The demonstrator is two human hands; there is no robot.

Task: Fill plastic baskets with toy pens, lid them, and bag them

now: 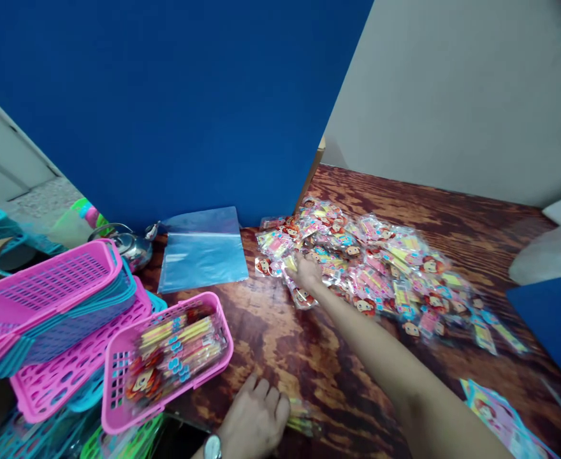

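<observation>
My right hand [306, 273] reaches into a spread pile of clear packets [371, 274] with yellow and pink sticks and red-haired cartoon heads. Its fingers close on one packet at the pile's left side. Low in the view, my left hand [256, 417] rests at the table's near edge with curled fingers. A packet with yellow sticks [303, 421] juts out from its right side, partly hidden and blurred. Left of that hand stands a pink plastic basket [227, 331], with several similar packets lying in it.
Stacked pink and blue baskets [46, 287] stand at the left, with a metal kettle [134, 247] behind them. A clear plastic bag [204, 255] lies against the blue panel [175, 108]. Printed cards [500, 417] lie at the lower right of the wood-grain table [271, 338].
</observation>
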